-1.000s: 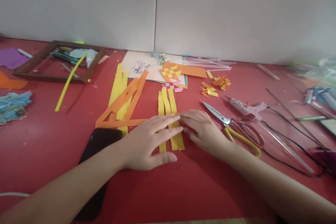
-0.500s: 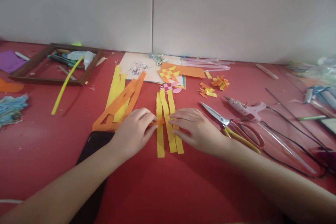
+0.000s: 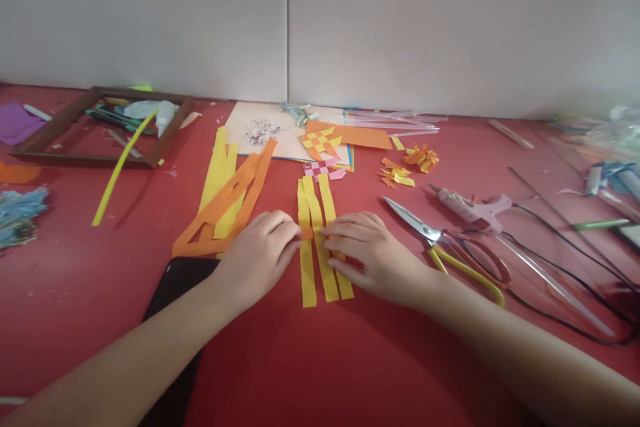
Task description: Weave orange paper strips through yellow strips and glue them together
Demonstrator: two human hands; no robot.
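Left hand (image 3: pixel 265 250) shifted leftward across yellow strips (image 3: pixel 325 280), fingers pinching orange strip (image 3: pixel 307 233); right hand (image 3: pixel 367 250) touching yellow strips, fingers loosely spread; frame (image 3: pixel 85 161), far left of strips, encloses bottle (image 3: pixel 165 118); phone (image 3: pixel 175 277) part-hidden

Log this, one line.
left hand: pinching orange paper strip over leftmost of three narrow yellow paper strips | right hand: over other two | red-and-yellow-handled metal scissors: unheld

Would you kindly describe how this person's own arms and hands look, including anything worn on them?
The left hand and right hand are both without gloves, and the left forearm and right forearm show no sleeves. I see no watch, bracelet, ring or marking on them, though some fingers are partly hidden.
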